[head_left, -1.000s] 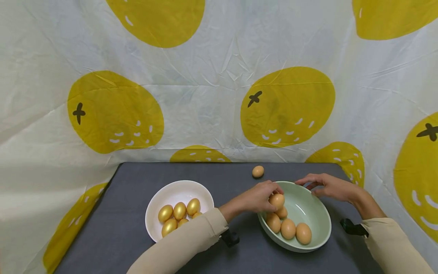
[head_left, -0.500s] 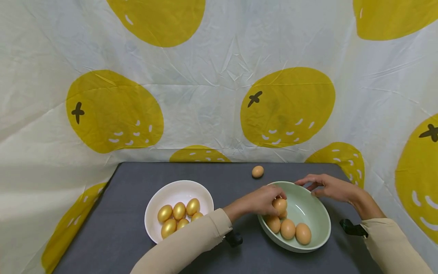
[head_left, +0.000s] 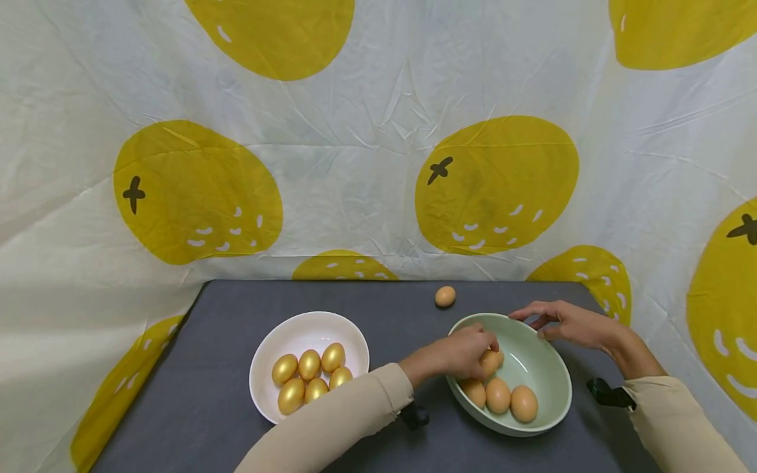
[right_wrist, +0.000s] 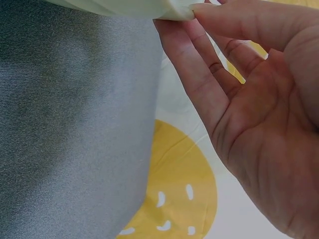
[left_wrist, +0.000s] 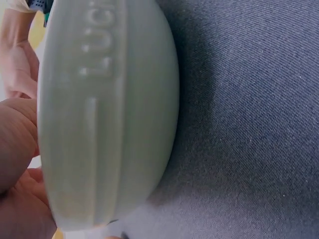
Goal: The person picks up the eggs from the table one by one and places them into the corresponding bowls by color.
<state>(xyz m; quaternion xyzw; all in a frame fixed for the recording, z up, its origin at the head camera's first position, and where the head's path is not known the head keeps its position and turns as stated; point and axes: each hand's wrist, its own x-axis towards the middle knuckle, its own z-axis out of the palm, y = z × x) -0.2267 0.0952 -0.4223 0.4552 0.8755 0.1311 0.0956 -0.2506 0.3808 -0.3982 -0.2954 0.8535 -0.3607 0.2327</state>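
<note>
In the head view, my left hand (head_left: 464,351) reaches over the near-left rim of a pale green bowl (head_left: 552,371) and grips a brown egg (head_left: 488,364) low inside it. Several more brown eggs (head_left: 524,403) lie along the near side of the bowl, one partly hidden behind the gripped egg. At the far-right rim my right hand (head_left: 570,324) pinches the bowl's edge, thumb on one side and fingers beneath, as the right wrist view shows. Raised letters mark the bowl's outer wall (left_wrist: 107,124) in the left wrist view, where the wall hides the eggs.
A white bowl (head_left: 266,341) with several golden eggs (head_left: 291,395) stands on the left, partly covered by my left sleeve (head_left: 349,414). One brown egg (head_left: 445,296) lies near the far edge of the dark grey table (head_left: 236,302). A lemon-patterned curtain (head_left: 355,197) hangs behind.
My left hand has moved right and down into the green bowl with the egg, from the rim to among the other eggs. The right hand stays on the rim.
</note>
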